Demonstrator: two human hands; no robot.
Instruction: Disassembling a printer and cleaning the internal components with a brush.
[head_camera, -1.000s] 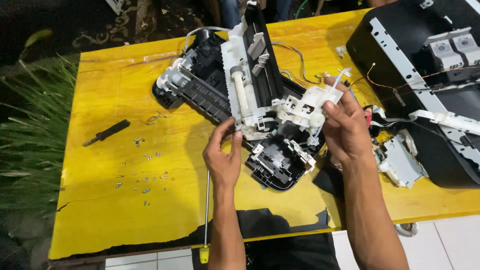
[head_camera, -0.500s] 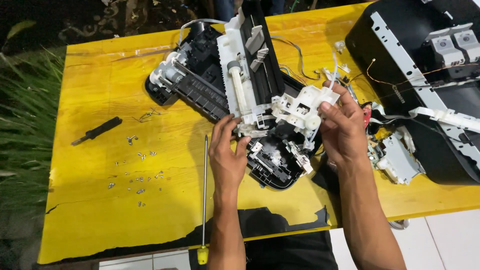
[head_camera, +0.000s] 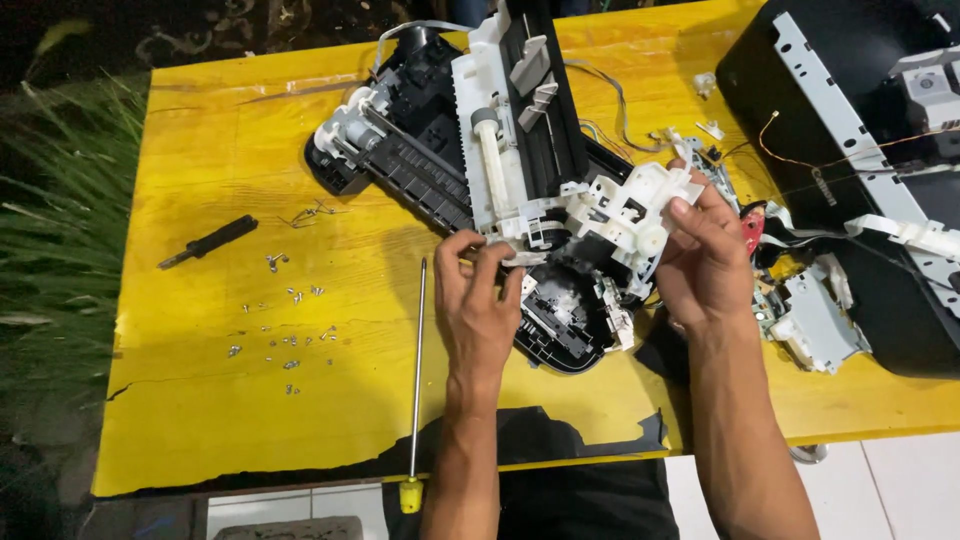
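Observation:
A partly dismantled printer mechanism (head_camera: 470, 150), black and white plastic with a roller, lies on the yellow table (head_camera: 200, 400). My left hand (head_camera: 480, 300) pinches the white frame's lower edge near a small gear. My right hand (head_camera: 700, 255) grips a white plastic sub-assembly (head_camera: 630, 210) at the mechanism's right end, thumb on top. Below both hands sits a black tray-like part (head_camera: 565, 330).
A long screwdriver with a yellow handle (head_camera: 417, 380) lies beside my left forearm. Several loose screws (head_camera: 285, 330) and a short black tool (head_camera: 210, 240) lie to the left. A black printer casing (head_camera: 850, 130) and a grey module (head_camera: 815, 325) fill the right. Plants border the left edge.
The view has drifted slightly. My left hand has moved up from the black part to the white frame's edge. My right hand keeps its hold on the white sub-assembly.

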